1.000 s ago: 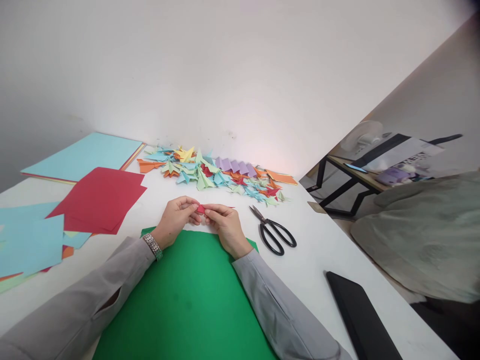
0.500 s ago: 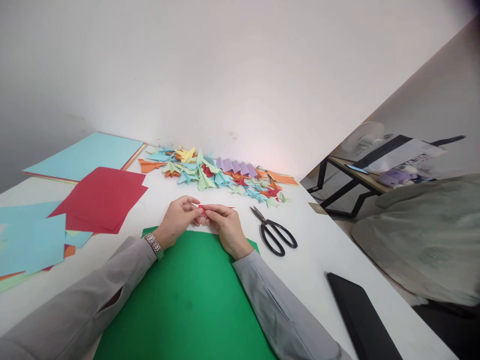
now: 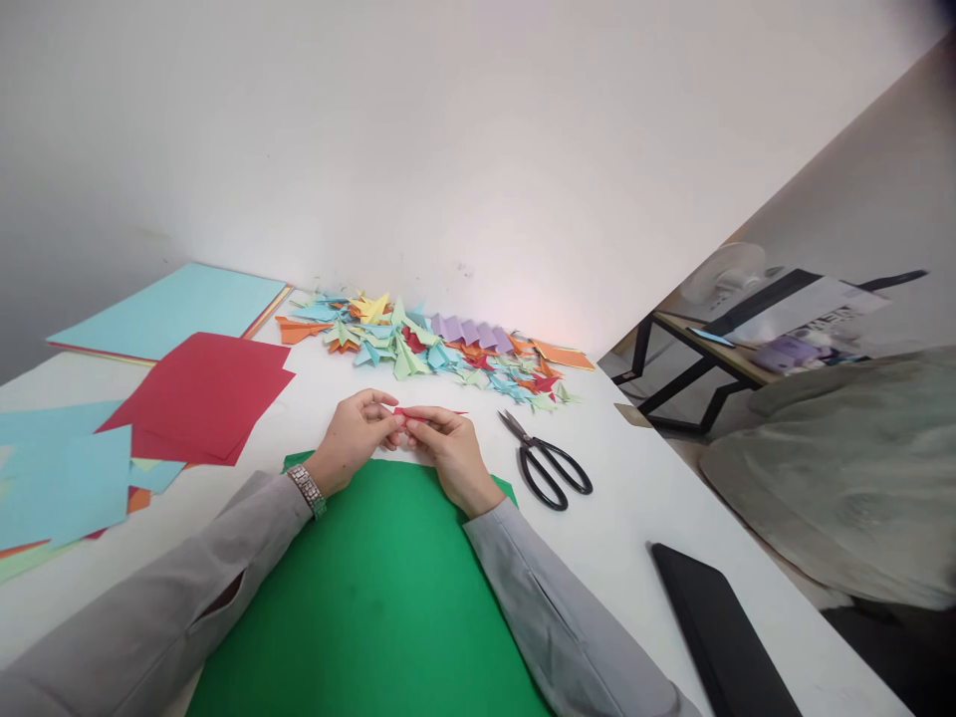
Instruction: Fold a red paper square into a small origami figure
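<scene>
A small folded red paper [image 3: 403, 413] is pinched between my two hands, above the far edge of a green sheet [image 3: 373, 578]. Fingers of my left hand [image 3: 355, 435] close on its left part. My right hand [image 3: 454, 453] grips it from the right, and a thin red tip sticks out past the fingers. Most of the paper is hidden by the fingers. Right of my right hand lie scissors [image 3: 551, 463] with black handles, blades slightly apart. Beyond both hands spreads a pile of folded colored paper pieces [image 3: 410, 339].
Red sheets [image 3: 201, 398] and light blue sheets [image 3: 67, 488] lie on the left, with a larger blue-topped stack [image 3: 171, 311] behind. A black flat object [image 3: 721, 627] rests at the right. Beyond the white table [image 3: 619, 498] stand a low table [image 3: 698, 349] and a fan [image 3: 724, 274].
My right thumb and fingers have shifted slightly on the red paper. Both hands otherwise stay in the same place.
</scene>
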A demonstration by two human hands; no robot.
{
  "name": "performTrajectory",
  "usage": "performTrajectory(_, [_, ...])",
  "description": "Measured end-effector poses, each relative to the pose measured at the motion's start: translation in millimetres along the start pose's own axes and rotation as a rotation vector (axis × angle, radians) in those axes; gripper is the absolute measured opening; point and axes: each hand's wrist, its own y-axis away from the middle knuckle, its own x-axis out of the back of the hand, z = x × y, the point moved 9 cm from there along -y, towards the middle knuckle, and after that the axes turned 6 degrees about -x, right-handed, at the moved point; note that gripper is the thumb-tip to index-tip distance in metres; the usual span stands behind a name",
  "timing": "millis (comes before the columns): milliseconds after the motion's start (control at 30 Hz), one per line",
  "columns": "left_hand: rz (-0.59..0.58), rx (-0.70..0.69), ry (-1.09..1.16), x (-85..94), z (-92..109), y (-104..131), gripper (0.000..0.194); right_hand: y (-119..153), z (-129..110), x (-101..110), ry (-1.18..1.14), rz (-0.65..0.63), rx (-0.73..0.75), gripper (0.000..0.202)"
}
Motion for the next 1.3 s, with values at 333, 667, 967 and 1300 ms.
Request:
performTrajectory(333, [-0.021,0.022,-0.008,-1.5,-2,0,0.032,-3,1,5,-0.008,0.049,0.019,0.021])
performTrajectory(667, [-0.014,0.041,0.012,-2.2,-4,0,0.037,-3,1,-1,-0.042,-0.009,0.020,0.017])
performTrajectory(967, [-0.035,0.050,-0.001,-2.0,-9,-2,0.047,-3,3,-1,-0.017,0.001,0.031,0.018])
performTrajectory(1300, [-0.053,0.057,0.029,-2.9,-9,-1,0.042,5,-14,-5,0.119,-0.001,0.159,0.019])
